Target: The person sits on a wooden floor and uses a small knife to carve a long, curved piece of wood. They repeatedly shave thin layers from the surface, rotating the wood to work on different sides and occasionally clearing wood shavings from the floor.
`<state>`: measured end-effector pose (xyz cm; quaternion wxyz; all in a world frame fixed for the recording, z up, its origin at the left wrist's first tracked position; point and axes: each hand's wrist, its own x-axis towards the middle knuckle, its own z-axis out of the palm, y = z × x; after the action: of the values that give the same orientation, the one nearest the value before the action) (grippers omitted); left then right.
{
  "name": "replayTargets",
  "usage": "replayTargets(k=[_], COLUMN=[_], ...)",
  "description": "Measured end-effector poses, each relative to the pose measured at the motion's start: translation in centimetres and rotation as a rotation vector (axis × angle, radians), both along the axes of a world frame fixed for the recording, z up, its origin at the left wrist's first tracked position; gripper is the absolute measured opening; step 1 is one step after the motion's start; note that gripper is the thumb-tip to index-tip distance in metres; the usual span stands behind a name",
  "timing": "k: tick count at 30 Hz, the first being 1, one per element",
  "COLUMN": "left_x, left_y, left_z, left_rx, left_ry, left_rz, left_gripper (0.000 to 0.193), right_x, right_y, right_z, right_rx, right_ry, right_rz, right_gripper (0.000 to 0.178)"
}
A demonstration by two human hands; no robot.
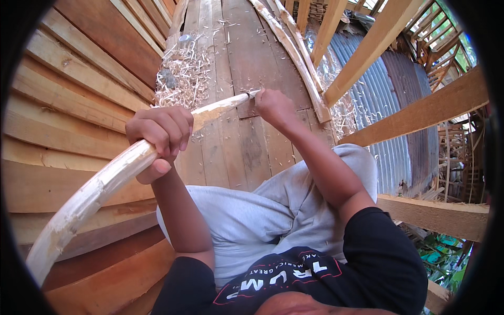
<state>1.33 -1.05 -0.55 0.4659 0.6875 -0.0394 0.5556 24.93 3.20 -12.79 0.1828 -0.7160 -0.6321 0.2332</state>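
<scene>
My left hand (161, 132) is wrapped round a long, pale wooden pole (97, 184), stripped of bark and gently curved. The pole runs from the lower left edge up past my fist to a narrow end in the middle, where a tan patch shows on its side. At that far end my right hand (275, 107) is closed in a fist. A short bit of a knife blade (253, 94) shows between this fist and the pole's tip, touching the wood or very close to it. The knife's handle is hidden inside my fingers.
Curly wood shavings (184, 79) lie heaped on the plank floor (247, 152), around a small jar (186, 40) and a grey lump (168, 79). More peeled poles (302, 58) rest on the right, beside wooden railing posts (367, 52) and corrugated metal sheets (380, 100). A board wall (68, 105) stands left.
</scene>
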Motion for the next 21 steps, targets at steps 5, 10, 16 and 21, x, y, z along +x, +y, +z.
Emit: replayTargets(k=[5,10,16,21], left_x=[-0.1,0.0,-0.5,0.2], left_y=[-0.3,0.1,0.1,-0.5], left_z=[-0.2,0.0,-0.2,-0.2], left_rx=[-0.027,0.003,-0.008,-0.029], left_ry=[-0.002,0.063,0.020,-0.016], left_rz=[-0.008,-0.013,0.005,0.028], left_gripper=[0.034,0.031,0.033,0.033], right_x=[-1.9,-1.5,-3.1,-1.5], right_y=[-0.5,0.5,-1.0,-0.2], right_z=[0.9,-0.6,3.2,1.0], right_rx=[0.076,0.122,0.127,0.081], right_ry=[0.178,0.066,0.085,0.044], right_rz=[0.083,0.026,0.067,0.041], right_gripper=[0.055,0.053,0.055,0.054])
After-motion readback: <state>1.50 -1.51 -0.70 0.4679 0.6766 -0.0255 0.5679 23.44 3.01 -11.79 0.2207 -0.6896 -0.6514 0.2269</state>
